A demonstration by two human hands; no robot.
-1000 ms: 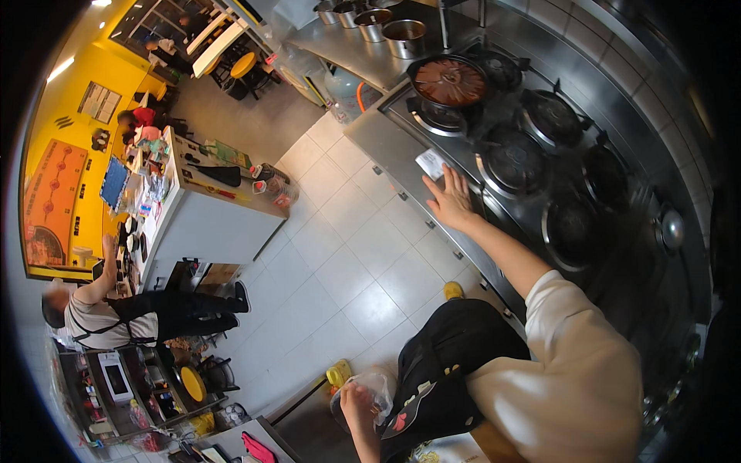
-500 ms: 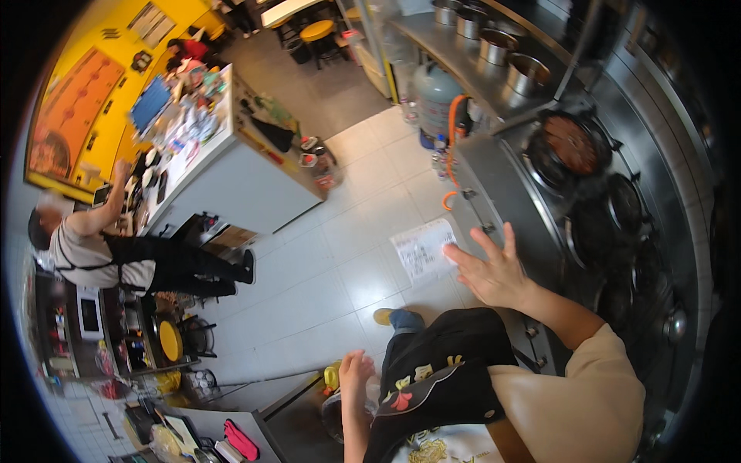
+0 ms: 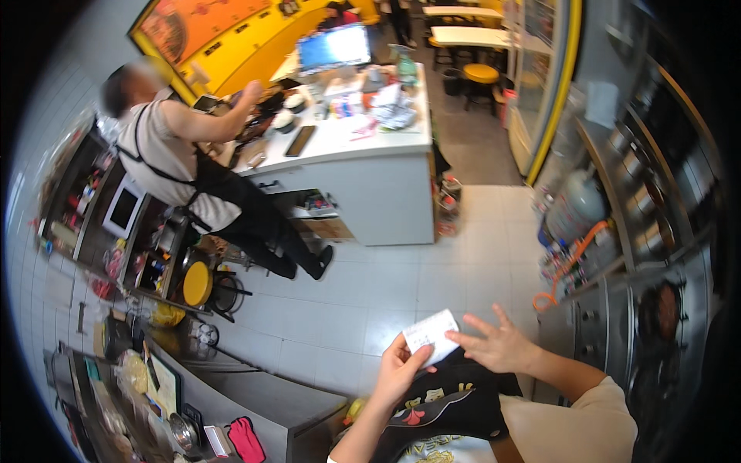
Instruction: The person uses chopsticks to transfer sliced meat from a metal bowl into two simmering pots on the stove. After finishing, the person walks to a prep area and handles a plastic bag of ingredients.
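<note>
A small white printed paper slip [image 3: 432, 336] is held up in front of my dark apron. My left hand [image 3: 399, 366] pinches its lower left side, thumb on top and fingers behind. My right hand [image 3: 500, 344] is at the slip's right edge with a fingertip on it. The other fingers of that hand are spread, and its thumb is hidden.
Burners with dark pans [image 3: 658, 312] line the right, below shelves of pots. A gas cylinder [image 3: 577, 207] with an orange hose stands farther back. Ahead is a cluttered white counter [image 3: 378, 147]; a co-worker [image 3: 181, 143] stands at its left. A metal counter [image 3: 270, 401] lies at left.
My left hand has come up and taken hold of the slip, which was in my right hand alone. The view has swung left, toward the white counter and the co-worker.
</note>
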